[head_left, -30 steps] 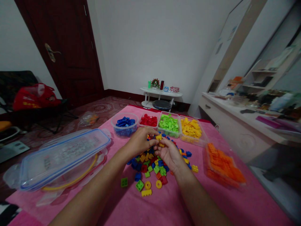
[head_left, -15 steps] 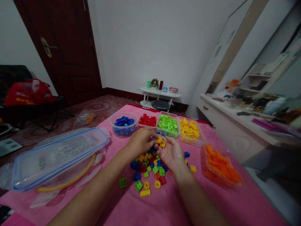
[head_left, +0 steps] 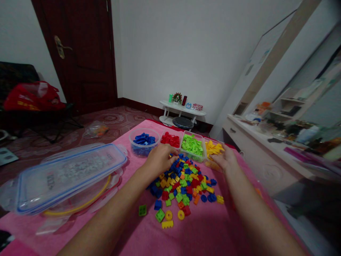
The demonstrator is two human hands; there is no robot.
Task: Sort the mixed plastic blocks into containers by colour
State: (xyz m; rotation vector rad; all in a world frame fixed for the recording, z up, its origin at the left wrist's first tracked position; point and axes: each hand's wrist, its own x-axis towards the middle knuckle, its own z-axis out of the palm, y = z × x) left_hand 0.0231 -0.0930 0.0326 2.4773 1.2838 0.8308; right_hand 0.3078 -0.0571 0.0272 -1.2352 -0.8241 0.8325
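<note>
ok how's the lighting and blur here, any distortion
Head view: dim light; same view, the dresser clutter looks smeared and the right hand slightly soft, while the loose bricks read clearer; head view again, the door leans, as with a wide lens.

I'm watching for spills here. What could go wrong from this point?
The right hand is at the yellow box, close beside the green box, so a fumble might mix their colours. The left hand is at the pile; a careless sweep could scatter it. The lids seem to overhang the cloth on the left, so a bump might tip them off.
</note>
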